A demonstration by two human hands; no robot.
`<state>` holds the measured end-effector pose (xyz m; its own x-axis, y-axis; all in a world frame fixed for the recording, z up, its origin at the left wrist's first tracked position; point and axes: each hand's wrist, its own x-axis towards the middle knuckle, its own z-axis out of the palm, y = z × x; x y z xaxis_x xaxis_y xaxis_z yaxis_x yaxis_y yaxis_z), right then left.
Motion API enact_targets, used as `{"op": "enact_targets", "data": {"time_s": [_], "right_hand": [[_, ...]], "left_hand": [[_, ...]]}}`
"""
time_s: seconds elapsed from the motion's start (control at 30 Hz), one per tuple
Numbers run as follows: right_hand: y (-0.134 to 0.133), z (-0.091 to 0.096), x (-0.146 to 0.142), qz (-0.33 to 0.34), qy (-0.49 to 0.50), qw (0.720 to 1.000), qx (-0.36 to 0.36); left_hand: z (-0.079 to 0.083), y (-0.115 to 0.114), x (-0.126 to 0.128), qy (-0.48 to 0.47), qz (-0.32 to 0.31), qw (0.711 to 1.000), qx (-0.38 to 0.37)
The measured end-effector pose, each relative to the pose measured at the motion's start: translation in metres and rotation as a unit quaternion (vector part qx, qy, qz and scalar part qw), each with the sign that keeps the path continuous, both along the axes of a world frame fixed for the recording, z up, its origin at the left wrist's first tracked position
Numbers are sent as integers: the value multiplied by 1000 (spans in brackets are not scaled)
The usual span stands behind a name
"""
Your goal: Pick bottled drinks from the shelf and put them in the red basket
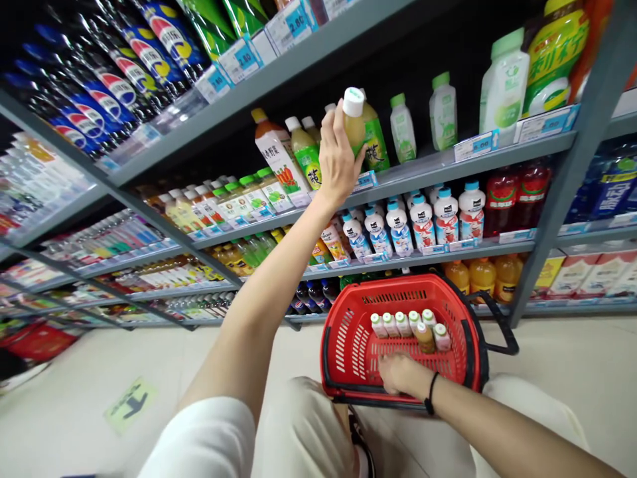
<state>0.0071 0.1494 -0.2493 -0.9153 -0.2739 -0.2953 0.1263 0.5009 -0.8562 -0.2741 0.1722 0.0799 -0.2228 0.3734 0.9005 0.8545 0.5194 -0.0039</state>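
My left hand (339,156) is raised to the second shelf and is closed round a yellow-green drink bottle (354,118) with a white cap. Beside it stand a green-labelled bottle (376,143) and other tea bottles (306,154). My right hand (398,373) reaches down into the red shopping basket (348,345) on the floor, fingers curled at its near wall; what it grips is hidden. Several small white-capped bottles (408,326) stand in a row inside the basket.
Grey metal shelves (428,166) full of drinks run from left to right: cola bottles (114,79) at top left, white milk-drink bottles (438,216) on the third shelf, orange juice (482,273) low down. The pale floor (99,372) has a green arrow sticker (130,403).
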Motion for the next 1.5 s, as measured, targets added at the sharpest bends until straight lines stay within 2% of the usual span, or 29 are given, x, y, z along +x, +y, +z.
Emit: {"op": "enact_targets", "data": {"time_s": [0.1,0.17,0.23,0.27,0.37,0.47,0.5,0.57,0.63,0.67,0.77,0.83,0.93,1.1,1.3,1.5], "right_hand": [[4,9,-13,22,1,1000,2],[9,16,-26,30,1,999,-35],[13,22,-37,22,-11,995,-94],[15,23,-42,12,-22,991,-129],[19,20,-47,-33,-56,972,-226],[14,3,-38,-63,-101,944,-307],[10,-4,-31,-65,-139,924,-349],[-3,-15,-17,-72,-234,864,-440],[-17,-18,-3,-93,-301,808,-498],[-23,-15,2,-106,-316,795,-508],[-34,3,7,-140,-328,777,-519],[-37,15,2,-154,-324,772,-525],[-38,21,-6,-152,-319,774,-525],[-37,6,-7,-112,-316,785,-522],[-38,6,5,-78,-312,805,-499],[-37,13,4,-100,-328,809,-478]], "left_hand": [[-10,-21,48,-2,-17,1000,22],[-32,-40,86,-23,-29,997,61],[-67,-60,124,-53,-47,993,96],[-89,-70,142,-93,-58,990,86],[-161,-100,179,-270,-85,958,55],[-220,-127,187,-392,-91,901,160],[-233,-135,186,-426,-92,878,198],[-250,-152,183,-491,-111,828,246],[-256,-167,182,-551,-152,773,275],[-256,-175,183,-576,-174,744,291],[-253,-193,189,-628,-241,666,323],[-249,-204,191,-637,-289,639,320],[-247,-218,189,-629,-336,630,308],[-251,-231,180,-631,-348,621,309],[-254,-229,178,-653,-368,581,317],[-253,-222,181,-657,-354,575,336]]}}
